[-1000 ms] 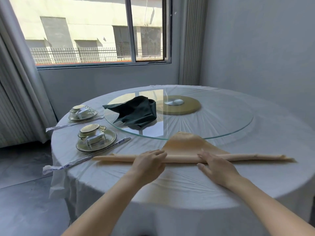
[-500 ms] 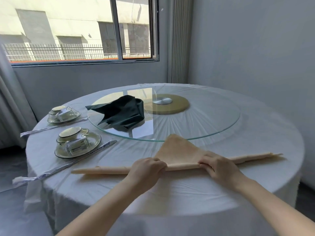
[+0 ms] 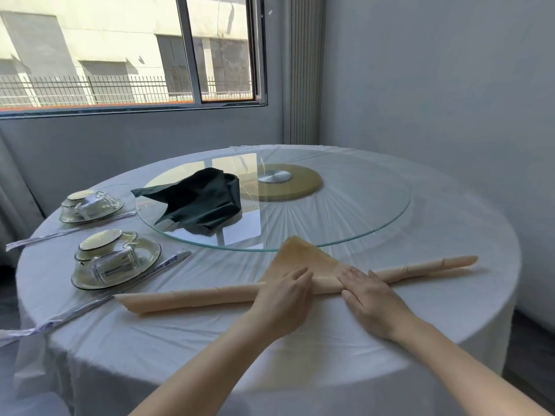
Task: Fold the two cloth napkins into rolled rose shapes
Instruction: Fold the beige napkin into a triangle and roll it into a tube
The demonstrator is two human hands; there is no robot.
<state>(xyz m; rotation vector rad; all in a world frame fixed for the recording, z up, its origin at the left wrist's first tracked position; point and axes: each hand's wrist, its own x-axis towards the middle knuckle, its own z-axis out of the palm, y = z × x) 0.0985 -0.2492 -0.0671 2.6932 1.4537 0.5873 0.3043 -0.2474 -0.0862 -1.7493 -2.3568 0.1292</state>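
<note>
Beige napkin [image 3: 192,297] at lower centre is half-rolled; left hand [image 3: 285,298] and right hand [image 3: 372,301] press flat, seemingly gripping nothing. Next, rolling onward needs even pressure.

Both hands cover the beige napkin [image 3: 192,297] roll's middle. Wrapped chopsticks [image 3: 90,307] run off the left edge; print too small to read.

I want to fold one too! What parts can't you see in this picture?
Head view only:
- Middle of the beige napkin roll: under the left hand and right hand.
- Print on the wrapped chopsticks: too small.
- Dark green napkin: crumpled, its folds unreadable.
- Table legs: behind the cloth.
</note>
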